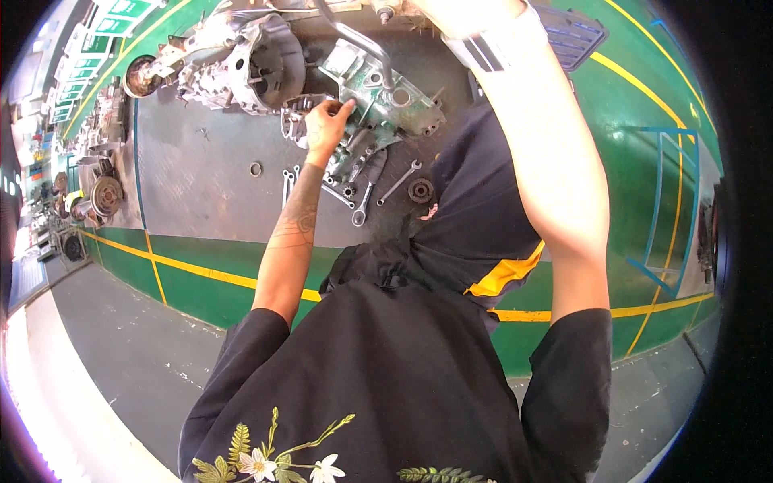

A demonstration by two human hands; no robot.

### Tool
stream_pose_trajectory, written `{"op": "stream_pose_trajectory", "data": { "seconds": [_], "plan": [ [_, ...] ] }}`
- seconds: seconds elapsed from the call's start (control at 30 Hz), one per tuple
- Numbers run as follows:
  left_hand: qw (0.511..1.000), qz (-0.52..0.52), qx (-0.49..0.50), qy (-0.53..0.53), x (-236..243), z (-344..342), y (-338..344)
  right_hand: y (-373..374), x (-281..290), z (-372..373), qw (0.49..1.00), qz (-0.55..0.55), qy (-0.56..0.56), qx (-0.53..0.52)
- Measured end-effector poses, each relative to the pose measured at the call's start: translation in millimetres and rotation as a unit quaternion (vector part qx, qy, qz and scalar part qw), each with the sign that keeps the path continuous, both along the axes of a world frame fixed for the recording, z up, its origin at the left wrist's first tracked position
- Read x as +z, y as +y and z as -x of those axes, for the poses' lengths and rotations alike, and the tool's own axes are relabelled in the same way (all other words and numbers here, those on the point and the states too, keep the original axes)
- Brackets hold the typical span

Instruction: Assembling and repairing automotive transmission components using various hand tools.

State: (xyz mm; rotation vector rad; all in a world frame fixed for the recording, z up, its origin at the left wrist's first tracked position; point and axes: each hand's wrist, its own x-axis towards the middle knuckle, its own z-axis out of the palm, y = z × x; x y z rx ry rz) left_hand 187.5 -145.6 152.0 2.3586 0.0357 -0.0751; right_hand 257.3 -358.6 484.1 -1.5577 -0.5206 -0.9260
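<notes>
Green casting [392, 107], bell housing [280, 64], wrenches [398, 184] near

Left hand [324, 130] reaches forward, palm down; right arm [557, 157] stretches farther ahead.

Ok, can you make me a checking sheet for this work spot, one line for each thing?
Surface: grey work surface, some dark marks.
Job's things: greenish metal case, with a bell-shaped metal part to its left.
Clutter: wrenches, a ratchet, a toothed wheel and a ring lying loose.
Hands: left hand at the case, grip unclear; right hand at the top edge, fingers out of view.
Cables: nothing seen.
Surroundings: green floor with yellow lines; more metal parts at far left.
</notes>
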Motion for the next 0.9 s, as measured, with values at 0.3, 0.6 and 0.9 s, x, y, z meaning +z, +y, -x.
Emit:
{"op": "stream_pose_trajectory", "data": {
  "seconds": [0.3,0.6,0.9],
  "plan": [
    [0.989,0.046,0.141,0.007,-41,1,-16,-37,1,37,0.882,-0.264,0.305,0.244],
    [0.993,-0.101,-0.035,-0.054,-11,6,-7,3,-10,32,0.883,-0.254,0.364,0.151],
    [0.995,-0.048,0.054,-0.063,-29,0,2,5,-10,36,0.859,-0.270,0.356,0.249]
  ]
}}
